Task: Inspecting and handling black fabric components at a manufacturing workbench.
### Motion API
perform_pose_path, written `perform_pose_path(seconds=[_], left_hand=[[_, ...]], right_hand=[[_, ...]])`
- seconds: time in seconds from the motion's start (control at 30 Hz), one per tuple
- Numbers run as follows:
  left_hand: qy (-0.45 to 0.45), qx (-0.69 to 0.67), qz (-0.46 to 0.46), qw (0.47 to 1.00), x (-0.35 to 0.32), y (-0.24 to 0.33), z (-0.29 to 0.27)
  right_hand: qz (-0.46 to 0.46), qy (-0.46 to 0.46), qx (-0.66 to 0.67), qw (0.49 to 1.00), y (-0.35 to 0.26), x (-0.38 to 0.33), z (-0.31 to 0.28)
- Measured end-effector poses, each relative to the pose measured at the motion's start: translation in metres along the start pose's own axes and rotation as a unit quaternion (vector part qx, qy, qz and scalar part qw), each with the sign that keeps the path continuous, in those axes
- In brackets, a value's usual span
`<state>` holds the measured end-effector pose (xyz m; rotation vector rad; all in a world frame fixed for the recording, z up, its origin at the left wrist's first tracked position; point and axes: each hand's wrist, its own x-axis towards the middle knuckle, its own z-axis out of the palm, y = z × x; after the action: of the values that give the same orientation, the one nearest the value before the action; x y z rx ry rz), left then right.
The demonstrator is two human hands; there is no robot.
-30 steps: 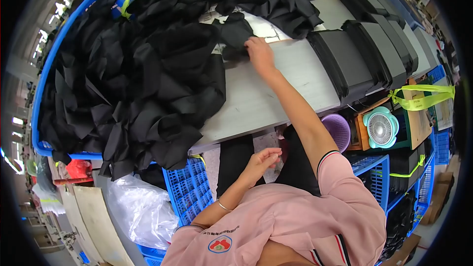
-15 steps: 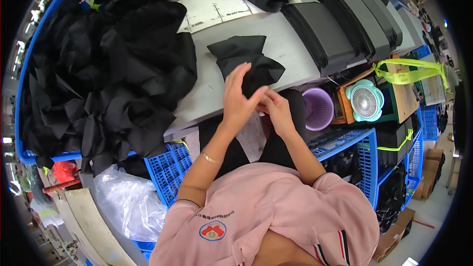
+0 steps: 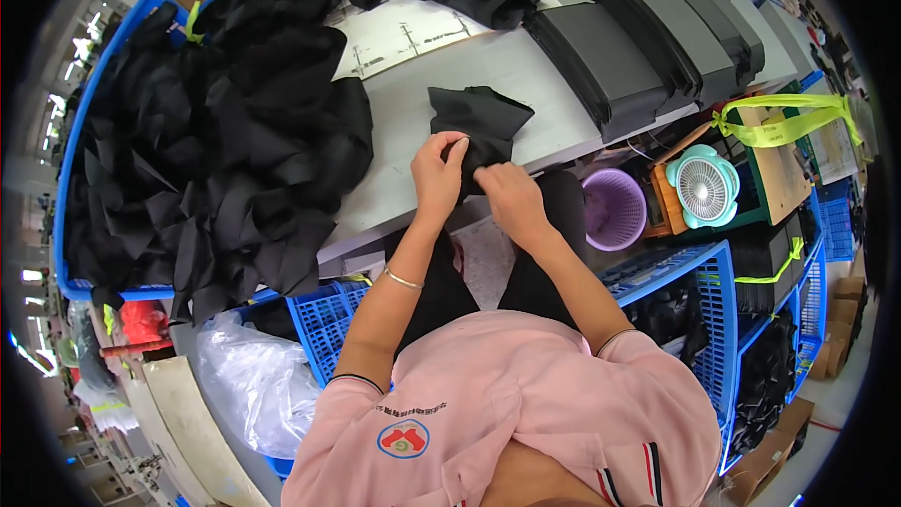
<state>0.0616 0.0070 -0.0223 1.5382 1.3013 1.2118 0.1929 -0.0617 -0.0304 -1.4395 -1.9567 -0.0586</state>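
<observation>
A small black fabric piece (image 3: pixel 481 115) lies partly on the grey table near its front edge, its lower part drawn up between my hands. My left hand (image 3: pixel 438 178) grips its left side, thumb and fingers pressed together at the cloth. Close by on the right, my right hand (image 3: pixel 512 199) has its fingers closed on the lower edge of the same piece. The fingertips of my right hand are partly hidden by the cloth and by the hand itself.
A large blue crate (image 3: pixel 70 216) heaped with black fabric pieces (image 3: pixel 225 160) stands at left. Neat stacks of black panels (image 3: pixel 610 61) sit at the table's right. Right of my legs are a purple basket (image 3: pixel 615 209), a turquoise fan (image 3: pixel 704 186) and a blue crate (image 3: pixel 718 319).
My left hand went from raised with fingers extended to pinching the cloth. My right hand moved slightly down onto its lower edge. The fabric piece turned and shifted a little.
</observation>
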Motion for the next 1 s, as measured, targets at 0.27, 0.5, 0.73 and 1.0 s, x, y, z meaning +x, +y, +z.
perform_pose_path(seconds=[0.27, 0.5, 0.73, 1.0], left_hand=[[-0.040, -0.006, 0.179, 0.983, -0.062, 0.061, -0.011], [-0.213, -0.109, 0.053, 0.970, -0.122, 0.063, -0.016], [-0.241, -0.153, 0.071, 0.956, -0.140, 0.067, -0.021], [-0.095, -0.061, 0.095, 0.989, -0.050, 0.043, -0.005]], right_hand=[[0.175, -0.195, 0.401, 0.878, -0.002, -0.019, -0.007], [0.330, -0.169, 0.567, 0.735, 0.021, -0.024, 0.019], [0.342, -0.120, 0.566, 0.741, -0.002, -0.039, -0.025], [0.323, -0.142, 0.608, 0.711, -0.034, -0.068, -0.069]])
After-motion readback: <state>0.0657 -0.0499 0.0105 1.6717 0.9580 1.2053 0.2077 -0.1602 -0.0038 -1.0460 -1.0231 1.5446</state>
